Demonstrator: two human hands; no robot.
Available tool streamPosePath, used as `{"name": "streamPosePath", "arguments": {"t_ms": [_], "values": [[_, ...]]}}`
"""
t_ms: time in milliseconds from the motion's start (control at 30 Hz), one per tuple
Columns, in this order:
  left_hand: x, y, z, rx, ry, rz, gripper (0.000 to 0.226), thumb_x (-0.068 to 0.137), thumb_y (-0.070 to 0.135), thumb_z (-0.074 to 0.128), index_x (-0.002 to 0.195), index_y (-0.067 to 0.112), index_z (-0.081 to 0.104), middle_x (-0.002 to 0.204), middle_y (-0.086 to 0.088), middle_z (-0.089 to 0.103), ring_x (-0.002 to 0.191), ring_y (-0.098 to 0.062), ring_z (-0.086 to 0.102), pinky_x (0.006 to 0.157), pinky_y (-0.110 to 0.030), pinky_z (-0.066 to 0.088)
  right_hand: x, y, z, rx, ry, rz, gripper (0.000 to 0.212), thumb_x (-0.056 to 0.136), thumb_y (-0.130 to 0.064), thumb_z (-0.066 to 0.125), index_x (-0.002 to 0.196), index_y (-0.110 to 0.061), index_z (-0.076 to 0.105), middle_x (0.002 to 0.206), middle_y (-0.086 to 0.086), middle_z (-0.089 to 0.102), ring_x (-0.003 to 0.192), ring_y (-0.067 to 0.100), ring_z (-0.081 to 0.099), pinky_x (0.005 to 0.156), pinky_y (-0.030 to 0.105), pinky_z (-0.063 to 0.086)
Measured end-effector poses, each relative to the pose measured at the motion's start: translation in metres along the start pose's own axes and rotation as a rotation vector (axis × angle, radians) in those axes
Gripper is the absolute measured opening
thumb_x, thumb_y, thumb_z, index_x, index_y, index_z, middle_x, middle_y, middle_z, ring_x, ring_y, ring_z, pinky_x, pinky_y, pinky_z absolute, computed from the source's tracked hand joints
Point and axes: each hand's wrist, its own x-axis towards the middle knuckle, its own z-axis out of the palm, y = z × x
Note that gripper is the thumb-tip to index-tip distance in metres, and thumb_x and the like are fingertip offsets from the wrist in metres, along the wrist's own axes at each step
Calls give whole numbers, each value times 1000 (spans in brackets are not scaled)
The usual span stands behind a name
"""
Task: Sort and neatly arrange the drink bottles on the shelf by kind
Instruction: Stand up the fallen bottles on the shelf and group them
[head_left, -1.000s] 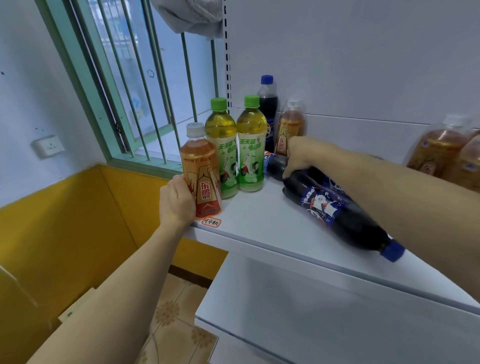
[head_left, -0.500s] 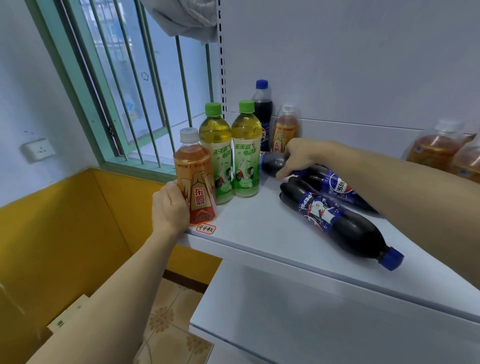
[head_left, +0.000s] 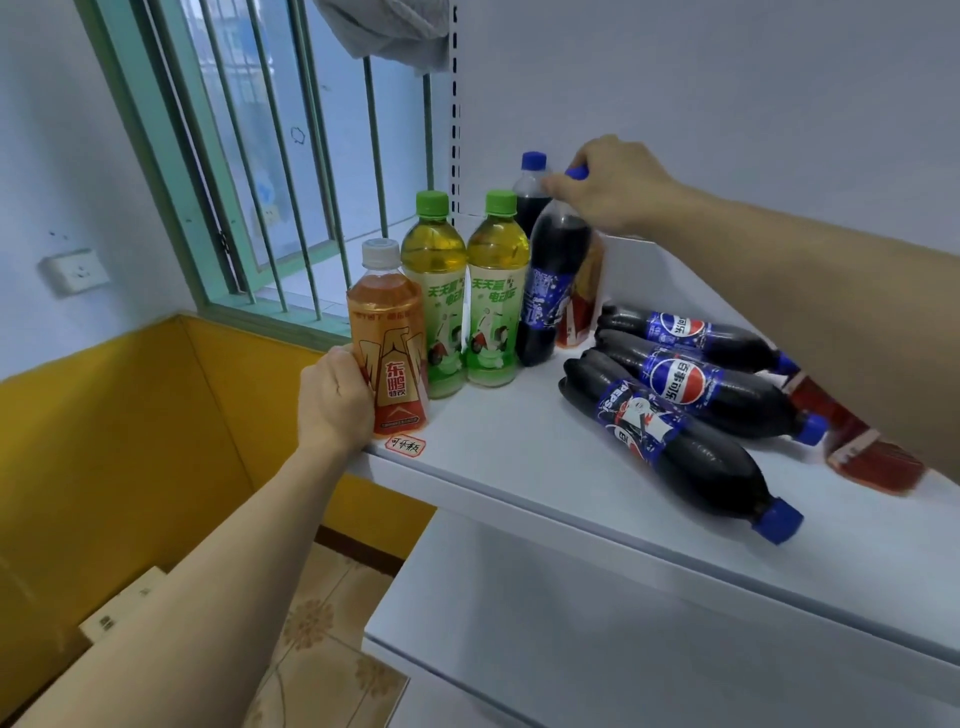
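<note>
While I work from the head view | right hand (head_left: 613, 187) pinches a cola bottle (head_left: 553, 280) by its cap, upper centre, likely standing it beside its kind | left hand (head_left: 332, 400) grips an orange bottle (head_left: 387, 338) at the shelf (head_left: 519, 447) edge, steadying it | three colas (head_left: 675, 436) lie centre-right | barred window (head_left: 270, 156) upper left.

Five Pepsi cola bottles: three lying (head_left: 675, 452) (head_left: 711, 387) (head_left: 691, 335), two upright (head_left: 553, 291) (head_left: 530, 200). Two green-capped tea bottles (head_left: 434, 291) (head_left: 496, 296). At least three orange energy drink bottles (head_left: 387, 338) (head_left: 582, 301) (head_left: 857, 441) (two partly hidden, the lying one blurred). One handwritten price tag (head_left: 405, 446).
</note>
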Motion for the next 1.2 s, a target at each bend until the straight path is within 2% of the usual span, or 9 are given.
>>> {"name": "streamPosePath", "arguments": {"t_ms": [200,300,500,700,800,900,1000,1100,1200], "values": [[0,-1,0,22,-31,-15,50,102,37,20,63,21,47,60,1,56,55,-10,53,48,-26,42,10,-11,6,162,-83,117,52,92,-49,68,117,-4,63,99,12,66,77,29,64,76,42,61],[2,-2,0,17,-34,-20,50,101,38,21,63,20,47,61,1,56,56,-11,53,50,-25,41,11,-13,7,181,-83,151,51,90,-47,71,118,-5,61,93,11,68,70,25,65,66,38,60],[3,-4,-1,41,-40,-17,57,105,33,23,68,4,56,67,-11,63,65,-28,62,57,-43,53,-10,-4,3,166,-40,132,54,97,-53,57,133,-15,46,107,7,60,76,20,63,55,33,53],[-1,6,-5,72,-6,8,46,100,34,22,61,18,40,59,1,50,55,-16,46,49,-31,30,-76,13,-4,137,-114,117,45,100,-51,53,132,-20,45,109,4,60,82,20,60,60,31,46],[-2,12,-7,23,23,-22,38,102,33,23,77,20,49,70,4,56,68,-24,57,57,-37,45,-119,23,-1,31,-198,53,37,100,-46,57,127,-21,51,105,-3,56,94,21,54,77,29,35],[-15,24,-11,-126,174,-39,22,100,23,38,112,16,55,98,2,61,94,-20,60,85,-48,54,-161,36,3,-92,-304,26,48,95,-50,61,130,-19,50,101,-5,56,92,23,55,75,29,34],[-42,39,-13,-155,261,290,32,94,18,47,124,9,51,116,-1,53,107,-20,52,93,-35,45,-202,51,-2,-186,-342,8,79,81,-65,65,143,-24,38,105,-12,60,91,14,61,73,29,45],[-65,61,0,-109,48,567,24,90,18,49,110,9,59,108,-5,57,101,-19,51,85,-34,42,-234,67,-7,-310,-455,94,111,60,-69,70,151,-39,13,135,3,50,112,28,58,96,42,50],[-71,80,17,46,-307,628,19,91,23,48,93,13,64,96,2,58,94,-16,52,79,-35,46,-251,80,-8,-279,-500,180,115,63,-52,81,150,-45,6,124,7,50,103,30,58,93,46,52]]}}
